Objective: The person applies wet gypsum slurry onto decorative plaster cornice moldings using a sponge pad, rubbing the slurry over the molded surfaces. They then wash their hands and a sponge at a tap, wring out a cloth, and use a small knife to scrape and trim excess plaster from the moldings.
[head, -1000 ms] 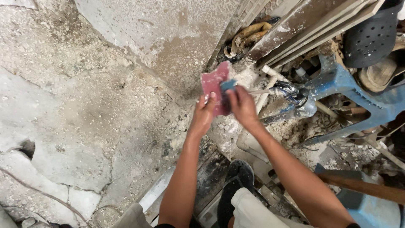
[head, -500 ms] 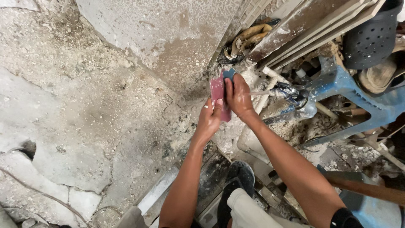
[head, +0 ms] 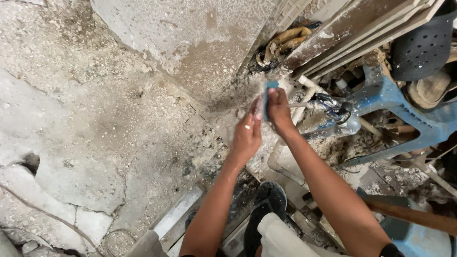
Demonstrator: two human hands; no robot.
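Observation:
My left hand (head: 245, 135) and my right hand (head: 278, 112) are pressed together, palm to palm, over rough, wet concrete ground. Between them sits a flat pink pad (head: 260, 108) seen edge-on, with a blue piece (head: 271, 87) sticking out above my right fingers. Both hands grip it. Just right of my right hand is a metal tap (head: 333, 107), and I cannot tell whether water is running from it.
A blue plastic chair (head: 395, 97) lies tilted at the right, beside a black perforated seat (head: 421, 47). A white pipe (head: 284, 162) runs below the tap. My black shoe (head: 267, 202) stands below my arms. A wooden handle (head: 414, 216) crosses the lower right. A concrete slab (head: 190, 38) is ahead.
The pink pad, held up flat and facing me a second ago, is now turned edge-on and squeezed between my palms. My hands shifted slightly toward the tap.

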